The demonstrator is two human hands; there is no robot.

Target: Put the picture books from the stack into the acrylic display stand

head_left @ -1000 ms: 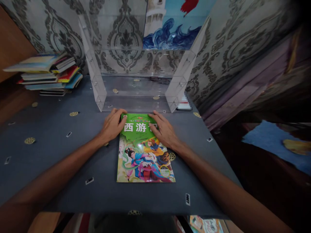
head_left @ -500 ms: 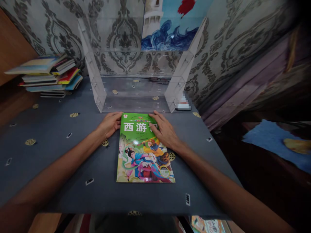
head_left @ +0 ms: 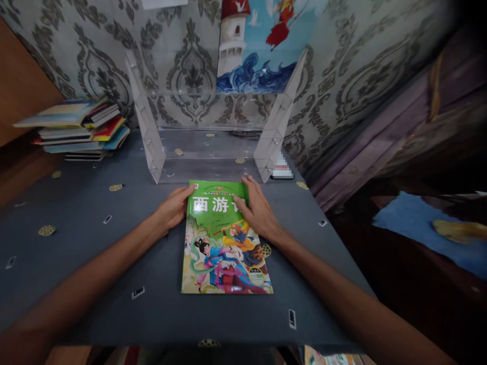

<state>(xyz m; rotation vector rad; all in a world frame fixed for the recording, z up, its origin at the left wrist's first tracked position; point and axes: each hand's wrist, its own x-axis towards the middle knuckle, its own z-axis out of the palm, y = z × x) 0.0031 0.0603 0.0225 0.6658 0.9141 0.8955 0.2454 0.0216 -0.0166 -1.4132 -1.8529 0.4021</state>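
A green picture book [head_left: 218, 238] with white Chinese characters and colourful cartoon figures lies face up, its lower edge towards me. My left hand [head_left: 175, 207] holds its upper left edge, the thumb on the cover's corner and the other fingers curled at the side, partly hidden. Along the upper right edge, my right hand [head_left: 261, 208] grips the book with the thumb across the cover and the fingers at the side. Just beyond the book stands a clear acrylic rack [head_left: 205, 170] with slanted side panels.
Several books are stacked unevenly [head_left: 81, 129] at the back left of the patterned grey table [head_left: 114, 263]. A small blurred item [head_left: 282, 170] sits right of the rack. Behind is a wallpapered wall with a poster [head_left: 251, 56]. Blue cloth [head_left: 411, 223] lies beyond the table's right edge.
My left thumb has come onto the cover's corner, and my right hand has shifted outwards to the book's right edge, uncovering more of the title. The view has tilted up slightly.
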